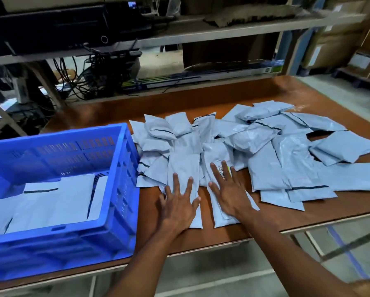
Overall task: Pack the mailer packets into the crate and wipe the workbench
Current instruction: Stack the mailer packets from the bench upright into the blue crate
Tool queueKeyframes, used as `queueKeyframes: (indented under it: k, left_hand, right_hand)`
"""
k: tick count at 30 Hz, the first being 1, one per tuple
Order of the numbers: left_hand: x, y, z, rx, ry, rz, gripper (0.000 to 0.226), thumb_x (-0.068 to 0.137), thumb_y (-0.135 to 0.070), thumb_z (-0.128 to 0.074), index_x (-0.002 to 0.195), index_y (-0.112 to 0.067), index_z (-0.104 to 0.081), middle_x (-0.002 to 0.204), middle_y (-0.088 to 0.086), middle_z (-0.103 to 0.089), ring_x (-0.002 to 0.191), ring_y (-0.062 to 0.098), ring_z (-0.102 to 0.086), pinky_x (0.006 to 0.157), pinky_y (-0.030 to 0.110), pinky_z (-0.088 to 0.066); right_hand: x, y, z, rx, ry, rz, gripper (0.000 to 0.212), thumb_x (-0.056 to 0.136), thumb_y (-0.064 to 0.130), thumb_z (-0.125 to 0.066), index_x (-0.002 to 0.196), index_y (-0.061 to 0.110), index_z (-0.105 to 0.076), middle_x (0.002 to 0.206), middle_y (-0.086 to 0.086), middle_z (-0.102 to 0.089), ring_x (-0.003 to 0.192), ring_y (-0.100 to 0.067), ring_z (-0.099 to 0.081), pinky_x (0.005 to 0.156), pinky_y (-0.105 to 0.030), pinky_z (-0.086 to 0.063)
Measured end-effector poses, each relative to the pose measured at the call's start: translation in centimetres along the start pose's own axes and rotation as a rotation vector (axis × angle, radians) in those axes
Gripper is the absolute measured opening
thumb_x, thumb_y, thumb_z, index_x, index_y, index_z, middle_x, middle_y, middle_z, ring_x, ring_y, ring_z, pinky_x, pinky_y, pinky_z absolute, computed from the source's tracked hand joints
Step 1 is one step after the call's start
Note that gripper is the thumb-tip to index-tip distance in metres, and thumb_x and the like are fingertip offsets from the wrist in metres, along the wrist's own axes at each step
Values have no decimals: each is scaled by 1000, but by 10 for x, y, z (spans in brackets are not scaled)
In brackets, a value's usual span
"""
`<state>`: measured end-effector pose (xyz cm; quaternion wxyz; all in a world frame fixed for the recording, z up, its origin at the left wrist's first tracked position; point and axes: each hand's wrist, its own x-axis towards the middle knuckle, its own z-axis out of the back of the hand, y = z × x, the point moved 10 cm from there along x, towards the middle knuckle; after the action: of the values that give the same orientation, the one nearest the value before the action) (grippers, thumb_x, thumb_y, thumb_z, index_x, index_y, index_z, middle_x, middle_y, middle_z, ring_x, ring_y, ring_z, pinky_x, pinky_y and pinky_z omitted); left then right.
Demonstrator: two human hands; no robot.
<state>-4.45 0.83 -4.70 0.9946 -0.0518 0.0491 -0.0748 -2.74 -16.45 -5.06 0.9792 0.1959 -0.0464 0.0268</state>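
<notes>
Several pale blue-grey mailer packets [263, 146] lie in a loose pile across the brown workbench [321, 213]. A blue plastic crate [115, 224] stands at the left front, with a few packets [51, 202] flat on its floor. My left hand [178, 203] rests flat, fingers spread, on a long packet [183, 166] at the pile's near edge. My right hand [227, 189] lies flat with spread fingers on the neighbouring packet [217, 153], which has a printed label under the fingers. Neither hand grips anything.
A metal shelf frame [201, 33] runs along the back of the bench, holding black equipment [51, 26] and tangled cables [90, 76]. Cardboard boxes [340, 39] stand at the far right. The bench's front edge [222, 243] runs just below my wrists.
</notes>
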Motion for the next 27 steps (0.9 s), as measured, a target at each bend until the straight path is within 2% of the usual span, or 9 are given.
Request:
queueKeyframes:
  k: [5, 10, 12, 14, 16, 18, 21, 23, 27]
  left_hand:
    - [-1, -5, -2, 25, -41, -11, 62, 105, -39, -31, 159, -29, -2, 165, 17, 8, 145, 44, -16, 115, 58, -18]
    - [-12, 10, 16, -58, -128, 21, 57, 102, -28, -37, 157, -19, -25, 165, 15, -14, 145, 46, -24, 109, 58, -34]
    - [-15, 10, 38, 20, -208, -57, 56, 102, -27, -23, 155, -10, -28, 164, 18, -12, 150, 43, -11, 118, 55, -21]
    - [-22, 7, 82, 13, -335, -108, 58, 102, -26, -24, 156, -4, -22, 164, 22, -11, 152, 40, -7, 123, 50, -3]
    - [-31, 7, 137, -35, -433, -106, 62, 101, -31, -14, 158, -7, -15, 165, 17, -7, 152, 37, -3, 123, 48, 0]
    - [-43, 13, 196, -98, -523, -135, 68, 97, -35, -1, 158, -8, -14, 166, 14, -6, 153, 34, -1, 124, 50, -6]
    - [-68, 60, 294, -173, -710, -138, 65, 101, -38, -5, 156, -10, -23, 165, 13, -12, 152, 33, -10, 120, 50, -18]
    - [-76, 111, 330, -88, -747, -87, 64, 100, -40, -6, 156, -12, -24, 164, 12, -17, 151, 33, -13, 119, 52, -22]
    - [-68, 236, 306, 139, -517, 12, 71, 99, -40, -1, 147, -1, -36, 154, 24, -35, 144, 43, -28, 107, 61, -34]
  right_hand:
    - [-11, 3, 16, -26, -65, 24, 58, 102, 51, -4, 158, 36, -4, 166, 7, -3, 153, -23, -2, 121, -47, -20]
    - [-22, 20, 53, 35, -165, 14, 65, 97, 53, -3, 158, 32, -10, 165, 10, 1, 151, -18, 7, 117, -46, -18]
    - [-20, 32, 70, 8, -226, 56, 60, 101, 48, -12, 157, 28, -18, 165, 4, -10, 152, -22, -3, 111, -51, -29]
    - [-15, 51, 88, 22, -278, 98, 57, 103, 44, -18, 157, 28, -22, 164, 2, -19, 152, -24, -11, 106, -56, -35]
    - [-8, 77, 114, 79, -345, 135, 55, 103, 44, -20, 156, 29, -23, 164, 3, -20, 152, -23, -11, 108, -55, -32]
    - [-3, 115, 145, 155, -431, 189, 54, 104, 43, -22, 156, 28, -26, 163, 2, -23, 152, -23, -13, 111, -53, -29]
    - [-5, 190, 186, 312, -534, 296, 51, 105, 41, -25, 155, 27, -29, 160, 1, -31, 148, -24, -22, 117, -48, -27]
    - [-11, 246, 202, 377, -554, 359, 50, 105, 37, -27, 154, 25, -32, 157, -1, -36, 144, -25, -28, 117, -42, -27]
    - [-10, 360, 179, 339, -390, 458, 51, 104, 39, -23, 152, 24, -35, 153, 0, -43, 135, -27, -36, 112, -45, -31]
